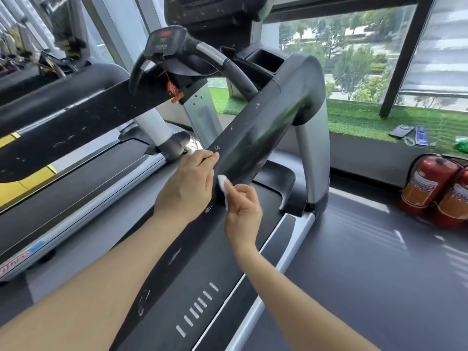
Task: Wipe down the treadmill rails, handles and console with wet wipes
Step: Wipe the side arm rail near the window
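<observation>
Right hand [241,211]: wipe [224,184] pinched between thumb and fingertips, other fingers loosely curled. Wipe is folded small and pressed to the outer face of the right rail [253,145], low on its sloped section.

Left hand [188,184]: laid against the inner side of the same rail, fingers bent with the tips hooked over the top edge just above the wipe. No wipe held; the rail is steadied, though how firmly it is gripped cannot be told.

Both forearms are extended forward and up from the near edge of the treadmill, the left crossing over the belt [210,264], the right coming in from outside the frame. Wrists look roughly straight.

Step in hand, as judged: the right rail is being wiped. To be done well:
- wipe unfolded or refolded so more area is in contact; the present pad is narrow
- long overlapping strokes run along the rail, top edge and both faces covered, white specks on the rail targeted
- left hand shifted ahead of the stroke so the spot under it is not skipped
- pressure kept even over the bend near the upright [311,148]

Outward: curved handle [228,67] and console [162,41] lie at the far end, with no hand on either. Two fire extinguishers [435,188] stand on the floor to the right, well apart.
</observation>
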Motion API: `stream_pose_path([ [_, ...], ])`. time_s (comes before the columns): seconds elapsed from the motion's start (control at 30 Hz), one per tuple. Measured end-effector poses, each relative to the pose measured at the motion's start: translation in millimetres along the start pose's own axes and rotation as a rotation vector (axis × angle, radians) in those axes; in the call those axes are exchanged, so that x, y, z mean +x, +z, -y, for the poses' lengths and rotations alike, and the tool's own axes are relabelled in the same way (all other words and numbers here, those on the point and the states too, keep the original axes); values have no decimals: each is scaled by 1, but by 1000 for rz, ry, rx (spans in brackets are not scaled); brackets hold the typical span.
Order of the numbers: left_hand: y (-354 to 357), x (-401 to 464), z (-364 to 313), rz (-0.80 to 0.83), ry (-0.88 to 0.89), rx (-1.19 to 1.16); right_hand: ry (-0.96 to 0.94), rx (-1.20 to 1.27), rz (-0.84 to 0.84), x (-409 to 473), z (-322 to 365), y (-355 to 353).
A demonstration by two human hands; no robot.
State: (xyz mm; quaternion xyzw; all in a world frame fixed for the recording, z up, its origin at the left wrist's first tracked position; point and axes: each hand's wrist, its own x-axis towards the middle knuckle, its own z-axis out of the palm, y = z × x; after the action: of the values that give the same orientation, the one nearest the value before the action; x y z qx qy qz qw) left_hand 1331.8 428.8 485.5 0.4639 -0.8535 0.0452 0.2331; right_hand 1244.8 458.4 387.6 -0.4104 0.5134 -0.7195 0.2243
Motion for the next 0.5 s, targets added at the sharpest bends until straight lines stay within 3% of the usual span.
stream_pose_path([
  [0.17,4,-2,-2,-32,-22,43,394,174,-228,65,-14,-3],
  [0.37,2,-1,-5,-21,-12,86,382,262,-83,-19,0,2],
  [0.5,1,-2,-6,-49,7,97,488,215,-158,26,-14,-3],
])
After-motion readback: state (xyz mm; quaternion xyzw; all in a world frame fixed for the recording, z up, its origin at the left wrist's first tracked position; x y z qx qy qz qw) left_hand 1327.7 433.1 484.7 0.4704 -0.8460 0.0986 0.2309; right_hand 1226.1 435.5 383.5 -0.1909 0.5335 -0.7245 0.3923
